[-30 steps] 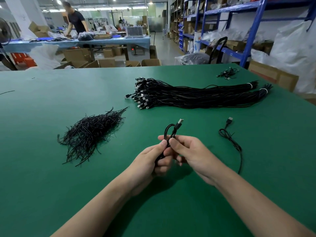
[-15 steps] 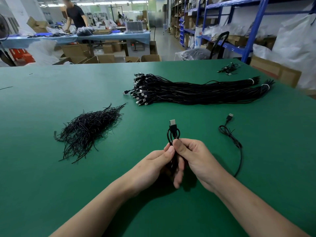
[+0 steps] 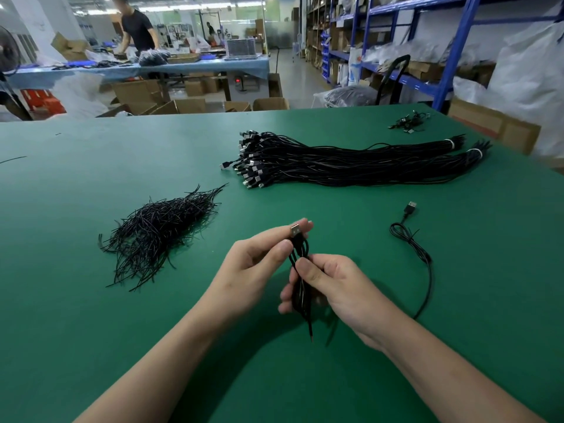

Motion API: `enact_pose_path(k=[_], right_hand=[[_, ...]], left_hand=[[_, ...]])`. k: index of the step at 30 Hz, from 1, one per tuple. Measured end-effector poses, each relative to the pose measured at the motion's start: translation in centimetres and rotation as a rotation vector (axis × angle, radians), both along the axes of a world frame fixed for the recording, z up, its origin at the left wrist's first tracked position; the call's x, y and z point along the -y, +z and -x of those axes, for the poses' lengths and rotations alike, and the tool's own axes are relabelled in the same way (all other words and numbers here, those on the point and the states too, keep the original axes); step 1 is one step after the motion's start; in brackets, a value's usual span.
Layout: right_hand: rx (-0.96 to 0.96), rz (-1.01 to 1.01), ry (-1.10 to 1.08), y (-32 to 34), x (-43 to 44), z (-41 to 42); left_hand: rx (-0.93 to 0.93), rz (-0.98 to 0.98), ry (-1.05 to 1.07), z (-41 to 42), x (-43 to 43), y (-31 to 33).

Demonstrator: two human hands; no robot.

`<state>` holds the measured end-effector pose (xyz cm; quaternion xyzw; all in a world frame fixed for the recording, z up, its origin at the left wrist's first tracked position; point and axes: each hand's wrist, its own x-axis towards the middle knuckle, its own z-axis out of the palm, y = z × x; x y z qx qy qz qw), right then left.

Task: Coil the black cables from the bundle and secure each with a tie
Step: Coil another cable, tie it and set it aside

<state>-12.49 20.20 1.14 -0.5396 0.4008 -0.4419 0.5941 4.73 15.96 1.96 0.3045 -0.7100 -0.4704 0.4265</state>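
Both my hands hold one coiled black cable (image 3: 300, 288) upright above the green table (image 3: 91, 315). My left hand (image 3: 253, 267) pinches the coil near its top, just below the USB plug (image 3: 295, 230). My right hand (image 3: 332, 288) grips the coil's middle, and the loose end hangs below it. The large bundle of black cables (image 3: 351, 161) lies across the table behind my hands. A pile of black ties (image 3: 158, 230) sits to the left.
A loose black cable (image 3: 418, 251) with a plug trails on the table to the right. A small cluster of cables (image 3: 407, 122) lies at the far right corner. Beyond the table stand cardboard boxes, blue shelving and a person at another bench.
The coil has been raised and turned upright. My left hand slid up to the plug end and my right hand moved down around the coil's middle.
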Motion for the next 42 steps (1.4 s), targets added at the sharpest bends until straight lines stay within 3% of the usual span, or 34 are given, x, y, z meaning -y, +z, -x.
enact_pose_path(k=[6,17,23,27,30,32,36,42], right_hand=[[0.021,-0.042,0.051,-0.1,0.0,-0.4],[0.076,-0.072,0.065,-0.1,-0.3,-0.6],[-0.026,-0.028,-0.033,-0.3,0.2,0.0],[-0.022,0.043,-0.227,-0.4,0.9,0.6],[-0.126,0.090,-0.323,-0.6,1.2,1.1],[-0.152,0.078,-0.339,-0.5,1.2,1.3],[-0.120,0.036,-0.371,-0.4,1.3,1.4],[-0.103,-0.001,-0.357,-0.6,1.3,1.6]], left_hand=[[-0.151,-0.123,0.024,0.2,0.0,-0.3],[-0.125,-0.089,0.065,0.8,0.1,-1.0],[-0.078,-0.100,0.050,0.3,0.4,-1.2],[0.102,-0.014,0.169,-0.1,0.7,-1.5],[0.361,0.262,0.471,-1.8,2.2,-1.2],[0.557,0.343,0.665,-3.8,3.6,-0.5],[0.921,0.382,0.919,-8.1,6.4,0.7],[1.269,0.265,0.912,-10.5,7.8,0.5]])
